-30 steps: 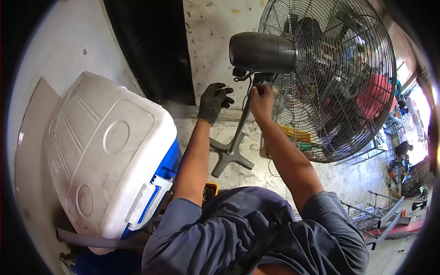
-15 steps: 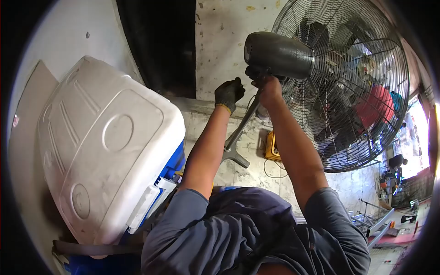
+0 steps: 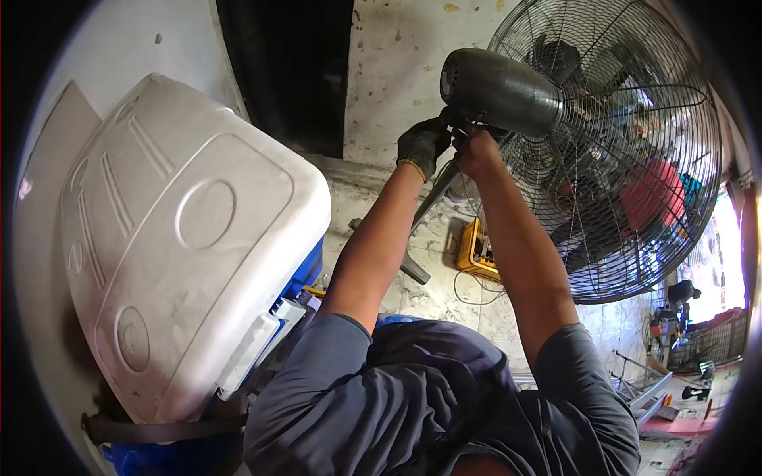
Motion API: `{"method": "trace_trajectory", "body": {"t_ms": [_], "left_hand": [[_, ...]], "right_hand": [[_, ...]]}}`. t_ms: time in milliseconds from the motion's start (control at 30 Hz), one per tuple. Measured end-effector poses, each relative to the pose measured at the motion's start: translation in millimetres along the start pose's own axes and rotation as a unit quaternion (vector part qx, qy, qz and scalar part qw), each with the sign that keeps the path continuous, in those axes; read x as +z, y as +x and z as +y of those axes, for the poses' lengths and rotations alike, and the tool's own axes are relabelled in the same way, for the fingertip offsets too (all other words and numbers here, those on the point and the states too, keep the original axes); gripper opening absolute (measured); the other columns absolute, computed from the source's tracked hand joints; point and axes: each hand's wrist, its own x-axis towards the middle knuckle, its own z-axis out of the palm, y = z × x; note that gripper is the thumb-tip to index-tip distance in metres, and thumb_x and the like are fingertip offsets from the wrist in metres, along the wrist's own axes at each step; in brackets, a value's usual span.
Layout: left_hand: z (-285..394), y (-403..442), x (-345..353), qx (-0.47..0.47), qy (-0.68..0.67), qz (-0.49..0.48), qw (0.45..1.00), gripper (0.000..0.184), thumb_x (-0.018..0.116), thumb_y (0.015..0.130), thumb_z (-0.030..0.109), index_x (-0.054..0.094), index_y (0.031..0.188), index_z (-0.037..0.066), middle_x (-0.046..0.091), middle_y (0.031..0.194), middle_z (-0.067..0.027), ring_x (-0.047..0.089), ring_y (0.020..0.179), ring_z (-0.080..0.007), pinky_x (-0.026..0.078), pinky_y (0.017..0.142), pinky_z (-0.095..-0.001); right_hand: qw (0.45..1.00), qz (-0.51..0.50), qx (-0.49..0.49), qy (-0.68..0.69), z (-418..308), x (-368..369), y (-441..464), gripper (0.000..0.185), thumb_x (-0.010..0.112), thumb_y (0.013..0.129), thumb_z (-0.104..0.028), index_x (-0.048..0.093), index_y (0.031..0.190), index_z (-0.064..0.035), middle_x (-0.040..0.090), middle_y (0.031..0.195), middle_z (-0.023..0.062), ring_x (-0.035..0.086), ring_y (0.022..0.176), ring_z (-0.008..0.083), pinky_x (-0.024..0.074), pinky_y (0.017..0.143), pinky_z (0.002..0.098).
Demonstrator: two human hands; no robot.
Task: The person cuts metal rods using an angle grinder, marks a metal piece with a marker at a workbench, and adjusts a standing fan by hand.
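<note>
A large fan has a dark motor housing [image 3: 502,91] and a round wire cage [image 3: 611,151]. Its grey pole [image 3: 435,197] slants down to a footed base. My left hand [image 3: 424,146], in a dark glove with a yellow cuff, is up at the small parts under the motor, its fingers closed on something I cannot make out. Close beside it, my bare right hand [image 3: 479,154] is closed at the pole's top, just below the motor. What its fingers hold is hidden.
A large cooler with a whitish lid [image 3: 190,230] and blue body stands on the left. A yellow crate [image 3: 476,252] sits on the floor beyond my right forearm. A thin cable loops near it. Metal frames [image 3: 647,389] lie at the lower right.
My left hand has moved right and up to the underside of the motor, and its fingers have closed. My right hand stays near the pole's top. The view has shifted, showing the yellow crate.
</note>
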Motion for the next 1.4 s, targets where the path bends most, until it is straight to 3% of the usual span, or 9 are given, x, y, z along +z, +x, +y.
{"method": "trace_trajectory", "body": {"t_ms": [367, 467, 767, 867, 967, 1067, 1167, 1300, 1400], "left_hand": [[0.2, -15.1, 6.3, 0.036, -0.019, 0.002, 0.999, 0.016, 0.069, 0.097, 0.015, 0.078, 0.107, 0.007, 0.062, 0.075, 0.0024, 0.054, 0.064, -0.0101, 0.044, 0.059, -0.0253], [3.1, -20.2, 9.5, 0.049, 0.009, -0.002, 0.999, 0.014, 0.070, 0.098, 0.017, 0.077, 0.104, 0.007, 0.064, 0.076, 0.0006, 0.056, 0.064, -0.0121, 0.047, 0.061, -0.0261], [-8.1, -14.8, 7.7, 0.020, -0.160, -0.136, 0.977, 0.022, 0.059, 0.102, 0.012, 0.069, 0.120, 0.004, 0.072, 0.103, -0.0068, 0.066, 0.089, -0.0176, 0.054, 0.082, -0.0323], [-8.9, -18.7, 7.6, 0.033, -0.158, -0.154, 0.975, 0.026, 0.059, 0.104, 0.013, 0.068, 0.126, 0.005, 0.072, 0.103, -0.0050, 0.066, 0.089, -0.0164, 0.055, 0.084, -0.0318], [-19.5, -10.2, -0.2, 0.049, -0.165, -0.160, 0.972, 0.023, 0.060, 0.104, 0.014, 0.069, 0.124, 0.007, 0.070, 0.099, -0.0019, 0.064, 0.085, -0.0128, 0.053, 0.079, -0.0287], [-22.7, -4.2, -3.4, 0.051, -0.155, -0.152, 0.975, 0.016, 0.062, 0.104, 0.014, 0.069, 0.117, 0.008, 0.068, 0.095, 0.0006, 0.063, 0.082, -0.0097, 0.051, 0.073, -0.0260], [-25.7, -3.4, -6.5, 0.063, -0.118, -0.128, 0.983, 0.010, 0.064, 0.103, 0.016, 0.068, 0.109, 0.010, 0.066, 0.090, 0.0014, 0.061, 0.079, -0.0089, 0.049, 0.069, -0.0260], [-35.7, 5.3, -7.3, 0.147, 0.001, -0.056, 0.987, 0.012, 0.067, 0.101, 0.022, 0.067, 0.101, 0.010, 0.063, 0.083, 0.0010, 0.058, 0.076, -0.0095, 0.047, 0.067, -0.0271], [-6.2, -30.7, 14.0, 0.144, -0.039, 0.000, 0.989, 0.016, 0.071, 0.098, 0.021, 0.066, 0.103, 0.007, 0.063, 0.084, 0.0002, 0.058, 0.077, -0.0096, 0.048, 0.068, -0.0275]], "right_hand": [[1.000, -0.005, 0.022, -0.003, 1.1, -12.0, 15.0, 0.021, 0.055, 0.099, -0.001, 0.060, 0.119, 0.0032, 0.066, 0.098, 0.0142, 0.061, 0.082, 0.0221, 0.0480, 0.071, 0.0323], [0.999, 0.006, 0.037, -0.039, 2.3, -14.1, 19.2, 0.018, 0.054, 0.104, -0.010, 0.067, 0.116, -0.0075, 0.062, 0.088, 0.0017, 0.054, 0.076, 0.0143, 0.0468, 0.071, 0.0299], [0.997, -0.067, 0.033, -0.021, 1.7, -24.9, 34.1, 0.032, 0.043, 0.108, -0.010, 0.064, 0.131, -0.0011, 0.071, 0.118, 0.0126, 0.067, 0.106, 0.0266, 0.0573, 0.095, 0.0435], [0.997, -0.060, 0.046, -0.032, 4.5, -32.9, 43.5, 0.032, 0.045, 0.108, -0.012, 0.064, 0.131, -0.0009, 0.071, 0.116, 0.0127, 0.068, 0.105, 0.0264, 0.0569, 0.097, 0.0437], [0.997, -0.008, 0.045, -0.062, 6.3, -34.3, 47.6, 0.031, 0.047, 0.107, -0.013, 0.065, 0.129, -0.0004, 0.072, 0.110, 0.0123, 0.069, 0.097, 0.0265, 0.0577, 0.095, 0.0436], [0.996, -0.023, 0.075, -0.047, 8.8, -36.6, 54.9, 0.023, 0.052, 0.105, -0.012, 0.068, 0.118, -0.0023, 0.068, 0.094, 0.0071, 0.064, 0.081, 0.0209, 0.0574, 0.079, 0.0366], [0.997, 0.026, 0.065, -0.013, -1.2, -15.1, 23.7, 0.015, 0.056, 0.100, -0.006, 0.069, 0.107, -0.0038, 0.066, 0.085, 0.0063, 0.057, 0.069, 0.0141, 0.0455, 0.056, 0.0276], [0.996, 0.052, 0.071, 0.009, -4.4, -3.3, 14.0, 0.013, 0.055, 0.101, -0.008, 0.068, 0.102, -0.0062, 0.063, 0.081, 0.0043, 0.055, 0.065, 0.0124, 0.0435, 0.055, 0.0263], [0.996, 0.017, 0.086, -0.013, -8.1, -5.4, 14.6, 0.012, 0.056, 0.100, -0.008, 0.067, 0.097, -0.0082, 0.059, 0.077, 0.0010, 0.053, 0.063, 0.0108, 0.0430, 0.054, 0.0247]]}}
